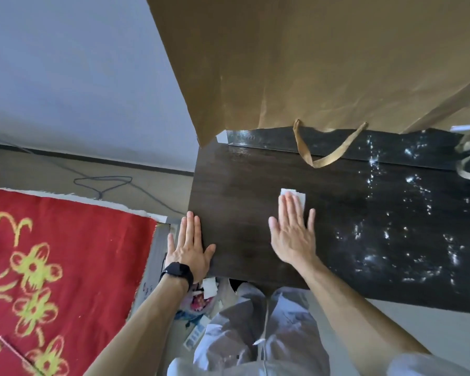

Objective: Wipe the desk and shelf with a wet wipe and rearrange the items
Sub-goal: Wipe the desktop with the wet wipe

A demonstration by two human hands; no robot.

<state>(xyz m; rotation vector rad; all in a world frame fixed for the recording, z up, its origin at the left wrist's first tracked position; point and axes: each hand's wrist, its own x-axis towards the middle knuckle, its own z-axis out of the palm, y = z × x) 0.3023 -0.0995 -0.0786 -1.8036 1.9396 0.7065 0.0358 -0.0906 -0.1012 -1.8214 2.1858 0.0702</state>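
Head view shows the right hand [292,234] spread flat, pressing the wet wipe [293,195] onto the dark tabletop [242,185]; left hand [190,242] flat at its edge. White specks on the right look unwiped, and a paper bag [310,63] awaits rearranging

Right fingers [290,213] hide most of the wet wipe [301,198].

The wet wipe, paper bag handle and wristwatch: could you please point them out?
wet wipe [293,191]: head view, exposed far edge.
paper bag handle [315,164]: head view, loop's lowest bend.
wristwatch [178,270]: head view, black face.
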